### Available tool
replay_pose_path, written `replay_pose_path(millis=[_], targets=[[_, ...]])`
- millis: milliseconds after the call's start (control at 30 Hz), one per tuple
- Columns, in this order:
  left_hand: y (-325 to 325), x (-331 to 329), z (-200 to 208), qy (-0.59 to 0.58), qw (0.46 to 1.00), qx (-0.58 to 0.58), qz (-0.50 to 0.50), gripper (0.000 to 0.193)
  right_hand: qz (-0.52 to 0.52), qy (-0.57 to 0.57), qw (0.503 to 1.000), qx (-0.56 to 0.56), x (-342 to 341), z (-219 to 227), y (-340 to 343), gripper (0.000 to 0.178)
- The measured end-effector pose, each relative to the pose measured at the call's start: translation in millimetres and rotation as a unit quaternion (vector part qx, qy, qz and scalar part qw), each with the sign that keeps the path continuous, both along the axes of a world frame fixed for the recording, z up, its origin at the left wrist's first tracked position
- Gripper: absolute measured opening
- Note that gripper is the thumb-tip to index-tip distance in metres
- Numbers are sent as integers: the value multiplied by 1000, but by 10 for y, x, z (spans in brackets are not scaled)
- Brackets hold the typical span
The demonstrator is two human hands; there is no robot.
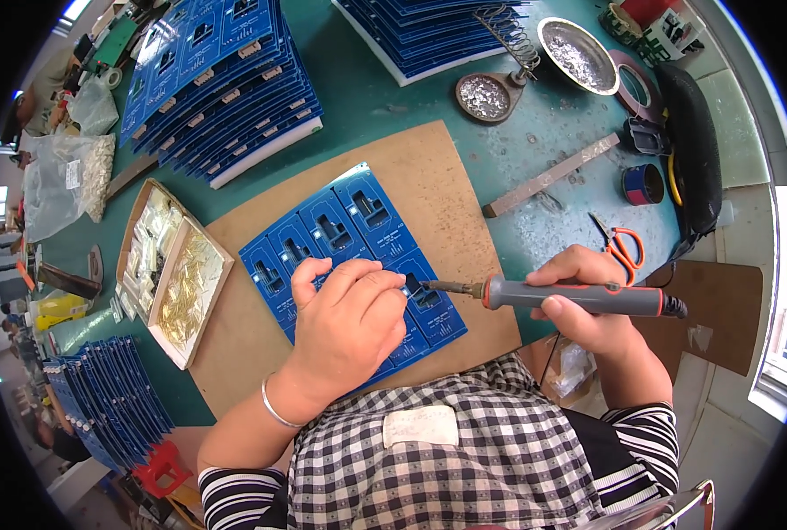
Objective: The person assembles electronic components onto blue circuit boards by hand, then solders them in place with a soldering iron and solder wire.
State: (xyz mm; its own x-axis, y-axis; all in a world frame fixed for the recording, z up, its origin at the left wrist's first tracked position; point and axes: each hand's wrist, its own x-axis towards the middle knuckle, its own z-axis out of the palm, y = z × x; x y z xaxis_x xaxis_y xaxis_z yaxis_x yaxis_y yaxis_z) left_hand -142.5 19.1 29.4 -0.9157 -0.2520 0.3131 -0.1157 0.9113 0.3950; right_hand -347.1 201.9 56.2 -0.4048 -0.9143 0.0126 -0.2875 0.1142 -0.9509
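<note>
Blue circuit panel [362, 247] lies on brown mat [464, 212], near surface's [376, 106] front edge. Right grip [593, 329] clasps soldering iron [543, 296]; left grip [353, 318] over panel, hold: we cannot tell. Caution: if we let iron slip, left-grip burn possible.

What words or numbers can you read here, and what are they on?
Nothing I can quote clearly.
Blue circuit board: white print, too small to read.
White label on the clear plastic bag: too small.
Green-and-white container: markings too blurred.
</note>
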Motion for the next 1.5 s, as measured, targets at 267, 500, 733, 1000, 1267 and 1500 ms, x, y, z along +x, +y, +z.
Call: replay_pose_path(millis=[267,500,733,1000,1267,1500], targets=[[-16,-22,-42,-1,1000,-3,5,17,-6,-8,1000,-5,33,-39,-12,22],[-108,79,47,26,998,-37,53,15,14,-4,1000,-12,-36,38,81,22],[-23,131,97,0,990,122,76,12,179,64,979,-75,-153,125,203,28],[-29,99,35,5,994,94,61,11,189,118,974,-43,-74,217,127,36],[-60,31,34,-3,994,101,46,13,236,141,961,-40,-147,184,22,38],[-62,-21,18,-3,994,102,39,13,235,100,967,-11,-237,172,-10,38]])
